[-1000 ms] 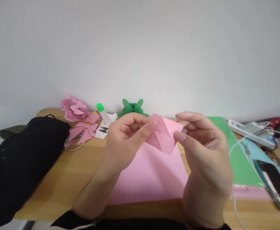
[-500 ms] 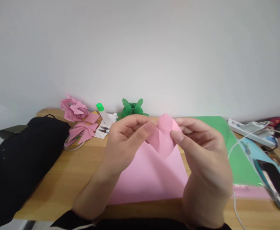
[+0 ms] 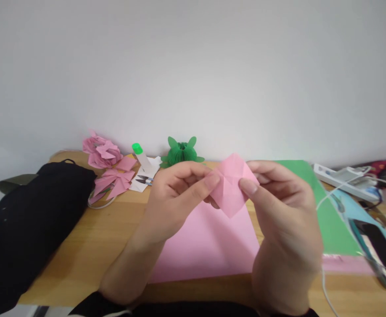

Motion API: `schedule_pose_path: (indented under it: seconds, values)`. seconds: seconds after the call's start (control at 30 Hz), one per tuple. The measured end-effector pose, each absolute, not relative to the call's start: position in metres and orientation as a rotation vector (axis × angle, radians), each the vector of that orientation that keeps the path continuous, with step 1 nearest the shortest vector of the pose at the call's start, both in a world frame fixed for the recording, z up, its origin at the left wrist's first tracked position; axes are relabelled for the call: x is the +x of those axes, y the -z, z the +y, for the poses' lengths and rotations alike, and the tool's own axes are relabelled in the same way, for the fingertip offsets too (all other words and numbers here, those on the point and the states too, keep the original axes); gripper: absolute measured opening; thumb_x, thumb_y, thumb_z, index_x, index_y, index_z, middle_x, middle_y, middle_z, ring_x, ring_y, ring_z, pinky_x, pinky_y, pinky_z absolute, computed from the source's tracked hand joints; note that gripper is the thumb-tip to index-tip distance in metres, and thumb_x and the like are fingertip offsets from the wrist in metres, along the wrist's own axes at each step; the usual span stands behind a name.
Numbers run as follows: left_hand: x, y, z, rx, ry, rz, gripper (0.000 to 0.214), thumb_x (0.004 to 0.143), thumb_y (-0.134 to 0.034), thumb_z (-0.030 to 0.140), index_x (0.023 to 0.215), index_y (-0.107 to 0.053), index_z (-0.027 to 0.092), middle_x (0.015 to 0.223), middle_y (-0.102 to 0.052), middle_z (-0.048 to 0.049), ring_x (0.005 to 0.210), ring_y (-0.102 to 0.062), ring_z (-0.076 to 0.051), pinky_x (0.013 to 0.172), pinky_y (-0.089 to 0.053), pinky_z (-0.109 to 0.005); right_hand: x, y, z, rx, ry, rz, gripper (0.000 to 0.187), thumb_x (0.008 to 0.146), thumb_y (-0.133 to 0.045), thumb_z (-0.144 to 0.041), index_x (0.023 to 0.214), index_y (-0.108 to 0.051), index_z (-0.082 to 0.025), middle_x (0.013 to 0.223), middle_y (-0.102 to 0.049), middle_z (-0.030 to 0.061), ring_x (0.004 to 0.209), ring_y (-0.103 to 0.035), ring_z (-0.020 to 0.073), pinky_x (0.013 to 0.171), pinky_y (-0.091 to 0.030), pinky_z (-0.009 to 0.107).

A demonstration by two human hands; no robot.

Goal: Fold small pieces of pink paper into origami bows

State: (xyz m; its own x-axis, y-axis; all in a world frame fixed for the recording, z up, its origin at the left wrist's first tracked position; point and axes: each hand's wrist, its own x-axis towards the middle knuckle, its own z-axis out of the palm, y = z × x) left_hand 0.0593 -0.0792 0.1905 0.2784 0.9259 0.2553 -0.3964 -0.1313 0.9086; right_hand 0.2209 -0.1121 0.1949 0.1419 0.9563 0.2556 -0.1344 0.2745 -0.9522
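Note:
A small folded pink paper piece (image 3: 231, 185) is held up above the desk between both my hands. My left hand (image 3: 174, 198) pinches its left edge between thumb and fingers. My right hand (image 3: 283, 211) pinches its right edge the same way. The piece shows creases and points downward. Under it a flat pink paper sheet (image 3: 209, 246) lies on the wooden desk (image 3: 90, 246).
Pink paper flowers (image 3: 102, 152) and pink bows (image 3: 115, 180) lie at the back left beside a green-capped glue stick (image 3: 140, 154), small scissors (image 3: 145, 179) and a green paper ornament (image 3: 181, 152). A black bag (image 3: 24, 220) lies left. Green sheets (image 3: 328, 215), a power strip (image 3: 343, 180), cables and a phone (image 3: 382, 251) lie right.
The folded pink piece was squeezed narrower between my hands half a second ago. It has spread wider again and sits slightly higher. Both hands stayed in place.

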Motion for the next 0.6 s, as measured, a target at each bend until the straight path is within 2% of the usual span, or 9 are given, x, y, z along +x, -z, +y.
schedule_pose_path:
  seconds: [0.23,0.43,0.6]
  values:
    - [0.0602,-0.1919,-0.0802,1.202,-1.264,0.659,0.011,0.086,-0.070,0.017,0.076,-0.073,0.020,0.064,-0.072,0.0037,0.057,-0.069,-0.010,0.057,-0.060,-0.021,0.2226,-0.1949,-0.1135,-0.901,-1.038,-1.110,0.015,0.088,-0.071,-0.018,0.095,-0.078,-0.029,0.080,-0.077,-0.0018,0.067,-0.069,0.0109,0.063,-0.059,0.021]
    - [0.0608,-0.1923,-0.0803,1.197,-1.265,0.631,0.011,0.087,-0.070,0.017,0.079,-0.075,0.022,0.067,-0.073,0.0035,0.059,-0.069,-0.010,0.058,-0.061,-0.020,0.2238,-0.1966,-0.1150,-0.952,-1.004,-1.133,0.016,0.088,-0.071,-0.018,0.093,-0.078,-0.031,0.079,-0.076,-0.0011,0.066,-0.068,0.0136,0.062,-0.059,0.026]
    - [0.0605,-0.1944,-0.0794,1.201,-1.283,0.616,0.009,0.082,-0.071,0.013,0.078,-0.076,0.020,0.064,-0.072,0.0020,0.056,-0.068,-0.012,0.055,-0.061,-0.022,0.2227,-0.1967,-0.1144,-0.975,-0.969,-1.131,0.015,0.087,-0.072,-0.019,0.093,-0.078,-0.032,0.081,-0.077,-0.0002,0.068,-0.068,0.0154,0.062,-0.061,0.028]
